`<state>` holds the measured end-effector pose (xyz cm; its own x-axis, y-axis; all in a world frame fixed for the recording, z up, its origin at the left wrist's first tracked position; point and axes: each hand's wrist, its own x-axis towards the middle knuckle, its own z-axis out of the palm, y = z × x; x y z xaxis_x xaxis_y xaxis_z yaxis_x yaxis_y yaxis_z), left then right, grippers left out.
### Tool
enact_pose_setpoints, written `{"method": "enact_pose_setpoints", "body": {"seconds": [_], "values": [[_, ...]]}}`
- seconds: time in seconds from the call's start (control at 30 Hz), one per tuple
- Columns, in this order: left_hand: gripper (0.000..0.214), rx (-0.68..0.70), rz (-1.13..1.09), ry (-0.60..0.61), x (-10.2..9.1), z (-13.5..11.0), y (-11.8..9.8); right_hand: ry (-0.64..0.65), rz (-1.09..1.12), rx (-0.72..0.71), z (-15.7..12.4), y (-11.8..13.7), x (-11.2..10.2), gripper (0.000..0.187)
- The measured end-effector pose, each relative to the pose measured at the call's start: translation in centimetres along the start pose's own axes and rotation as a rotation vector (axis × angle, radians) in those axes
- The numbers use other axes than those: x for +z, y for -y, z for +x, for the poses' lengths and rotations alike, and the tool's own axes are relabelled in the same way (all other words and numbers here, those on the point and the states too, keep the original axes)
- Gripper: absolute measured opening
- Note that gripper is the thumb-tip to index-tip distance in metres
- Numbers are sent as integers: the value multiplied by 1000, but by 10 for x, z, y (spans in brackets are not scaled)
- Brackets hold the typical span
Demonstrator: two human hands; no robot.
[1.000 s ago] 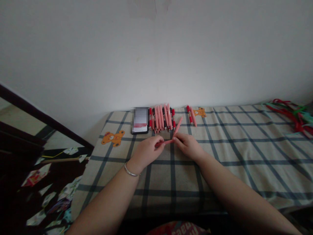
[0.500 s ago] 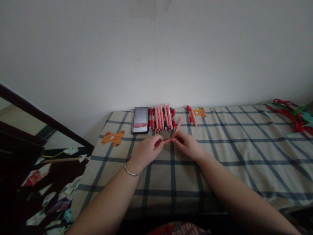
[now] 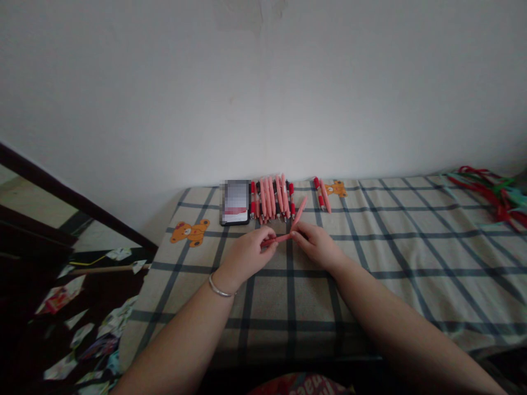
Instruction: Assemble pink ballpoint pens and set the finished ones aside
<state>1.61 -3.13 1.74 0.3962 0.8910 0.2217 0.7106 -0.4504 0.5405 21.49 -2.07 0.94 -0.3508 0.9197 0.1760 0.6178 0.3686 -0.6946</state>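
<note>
My left hand (image 3: 253, 245), with a silver bangle at the wrist, is closed around one end of a pink pen (image 3: 283, 238). The pen lies roughly level between my hands, above the checked cloth. My right hand (image 3: 317, 245) pinches its other end between thumb and fingers. A second pink pen (image 3: 302, 207) slants up just beyond my right fingertips; its lower end is hidden, so I cannot tell whether the hand touches it. A row of several pink, red and black pens (image 3: 272, 198) lies just beyond my hands.
Left of the row lies a dark-framed phone-like device (image 3: 235, 202). A red pen (image 3: 319, 193) and a pink pen (image 3: 325, 196) lie apart on the right. Coloured ribbons (image 3: 494, 195) lie at the far right. The wall (image 3: 263, 109) rises behind; paper scraps (image 3: 61, 296) litter the lower left.
My left fingers have shifted slightly on the pen, and more of it shows between my hands. My right hand has drawn very slightly down. The other pens stay in place.
</note>
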Motion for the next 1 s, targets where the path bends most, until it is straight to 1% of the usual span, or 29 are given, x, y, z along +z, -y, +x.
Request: {"method": "enact_pose_setpoints", "body": {"seconds": [0.2, 0.3, 0.47, 0.7, 1.0], "values": [[12, 21, -16, -1, 0, 0, -1, 11, -53, -7, 1, -1, 0, 28], [12, 18, -3, -6, 0, 0, -1, 13, -69, -6, 1, -2, 1, 28], [13, 9, 13, 1, 0, 0, 0, -10, -65, -6, 1, -2, 2, 27], [14, 2, -7, -7, -1, 1, -1, -16, -5, -20, -1, 3, -1, 19], [11, 2, -8, -20, 0, 1, 0, -19, 13, -31, -2, 1, 1, 15]]}}
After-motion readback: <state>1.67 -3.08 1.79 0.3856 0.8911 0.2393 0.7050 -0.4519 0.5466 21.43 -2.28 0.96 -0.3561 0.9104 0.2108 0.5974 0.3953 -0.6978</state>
